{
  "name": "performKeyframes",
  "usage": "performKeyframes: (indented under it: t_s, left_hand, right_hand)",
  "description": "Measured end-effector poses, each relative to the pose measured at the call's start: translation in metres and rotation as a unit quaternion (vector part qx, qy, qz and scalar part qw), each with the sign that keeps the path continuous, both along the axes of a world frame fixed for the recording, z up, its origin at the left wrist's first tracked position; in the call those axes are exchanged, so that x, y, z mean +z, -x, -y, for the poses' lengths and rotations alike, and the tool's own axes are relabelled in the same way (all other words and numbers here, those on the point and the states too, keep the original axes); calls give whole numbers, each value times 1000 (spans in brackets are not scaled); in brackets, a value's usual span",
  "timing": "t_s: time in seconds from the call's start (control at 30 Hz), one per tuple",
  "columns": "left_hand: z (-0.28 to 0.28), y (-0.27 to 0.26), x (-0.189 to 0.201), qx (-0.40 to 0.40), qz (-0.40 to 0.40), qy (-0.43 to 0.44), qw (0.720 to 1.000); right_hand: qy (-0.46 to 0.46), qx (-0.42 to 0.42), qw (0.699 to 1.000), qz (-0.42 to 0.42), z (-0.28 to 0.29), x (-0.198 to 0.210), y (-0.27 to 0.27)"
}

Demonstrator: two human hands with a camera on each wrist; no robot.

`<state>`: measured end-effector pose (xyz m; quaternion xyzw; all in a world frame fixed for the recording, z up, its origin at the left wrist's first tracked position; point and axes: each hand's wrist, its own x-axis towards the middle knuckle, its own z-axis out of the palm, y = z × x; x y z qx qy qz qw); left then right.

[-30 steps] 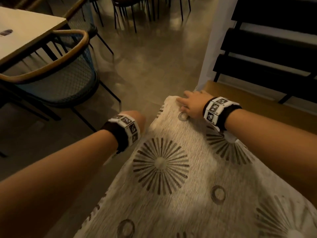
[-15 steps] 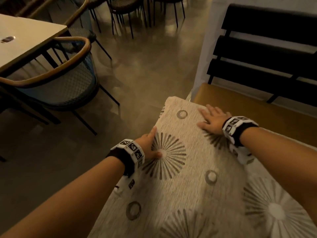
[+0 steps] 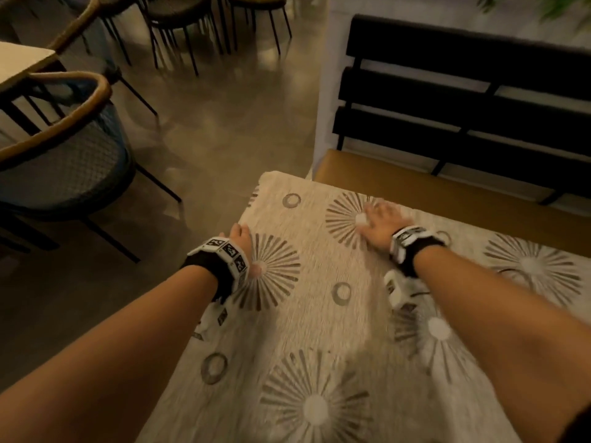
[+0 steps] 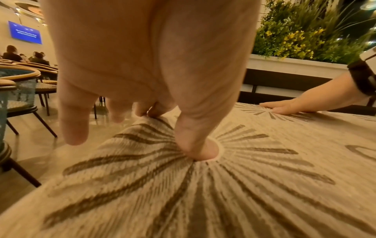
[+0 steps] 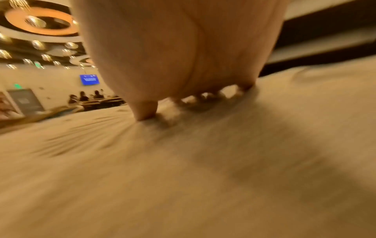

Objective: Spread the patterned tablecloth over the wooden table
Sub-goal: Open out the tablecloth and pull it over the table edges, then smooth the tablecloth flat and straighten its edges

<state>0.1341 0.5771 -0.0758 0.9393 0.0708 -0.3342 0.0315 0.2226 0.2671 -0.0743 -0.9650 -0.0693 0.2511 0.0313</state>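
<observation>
Patterned tablecloth (image 3: 319, 314) lies flat over the bench, far corner covered. Left hand (image 3: 241, 238) pinches the cloth at the left edge, thumb on top. Right hand (image 3: 379, 227) presses flat, fingers straight. Recommend smoothing outward, pulling evenly to avoid dragging the cloth askew.

We're in what looks like a restaurant or dining hall: rows of chairs (image 3: 198, 14), tables (image 3: 22, 59), seated diners (image 4: 12, 54), wall screen (image 4: 25, 32).

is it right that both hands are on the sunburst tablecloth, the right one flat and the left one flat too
Not quite. The right hand lies flat on the tablecloth, but the left hand does not: the left wrist view shows its thumb pressing down while its fingers curl over the cloth's edge.
</observation>
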Motion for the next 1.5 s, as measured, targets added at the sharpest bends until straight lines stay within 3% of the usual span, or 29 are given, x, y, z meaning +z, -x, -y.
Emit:
performKeyframes:
  t_s: [0.13, 0.2, 0.27, 0.37, 0.47, 0.6, 0.7, 0.8, 0.87, 0.93, 1.0, 1.03, 1.1, 1.23, 1.33, 1.43, 1.5]
  left_hand:
    - [5, -1, 1, -16, 5, -30, 999]
    - [6, -1, 0, -16, 6, -30, 999]
    - [5, 0, 1, -17, 6, -28, 999]
    - [4, -2, 1, -25, 20, -31, 999]
    - [6, -4, 4, -26, 28, -37, 999]
    - [9, -4, 4, -18, 27, -36, 999]
    - [7, -4, 1, -18, 37, -30, 999]
    - [6, -3, 0, -18, 38, -30, 999]
    - [7, -4, -1, -19, 46, -26, 998]
    - [6, -6, -2, -16, 47, -28, 998]
    - [5, -8, -2, -14, 41, -34, 998]
    - [5, -9, -1, -11, 42, -37, 998]
    - [7, -9, 1, -3, 36, -40, 999]
    - [9, -5, 9, -21, 35, -67, 997]
    - [27, 8, 22, -47, 24, -103, 993]
    - [53, 37, 43, -50, 107, -75, 990]
    - [66, 75, 52, -79, 162, -40, 983]
  right_hand:
    - [106, -134, 985, -18, 104, 1, -26]
    - [201, -130, 971, -26, 141, 12, -12]
    - [247, -77, 966, 16, 138, 23, 4]
    - [52, 29, 996, 65, 77, 22, 22]
    - [-35, 111, 993, -32, 24, 9, 36]
    - [28, -26, 999, -5, 91, 4, 23]
    - [77, -151, 985, 29, 194, -1, 12]
    - [169, -206, 964, 13, 263, -1, 17]
    - [193, -168, 966, 44, 250, 10, 27]
    - [108, -103, 988, 49, 201, 26, 34]
    - [-4, -36, 999, 9, 161, 23, 27]
    - [-16, -18, 1000, -18, 145, 20, 24]
    - [7, -37, 999, -18, 150, 5, 17]
    - [120, -197, 973, -9, 203, 1, 32]
    - [143, -155, 977, 6, 192, 26, 68]
    - [17, -49, 998, 30, 134, 55, 130]
    - [-40, -22, 998, 31, 90, 71, 186]
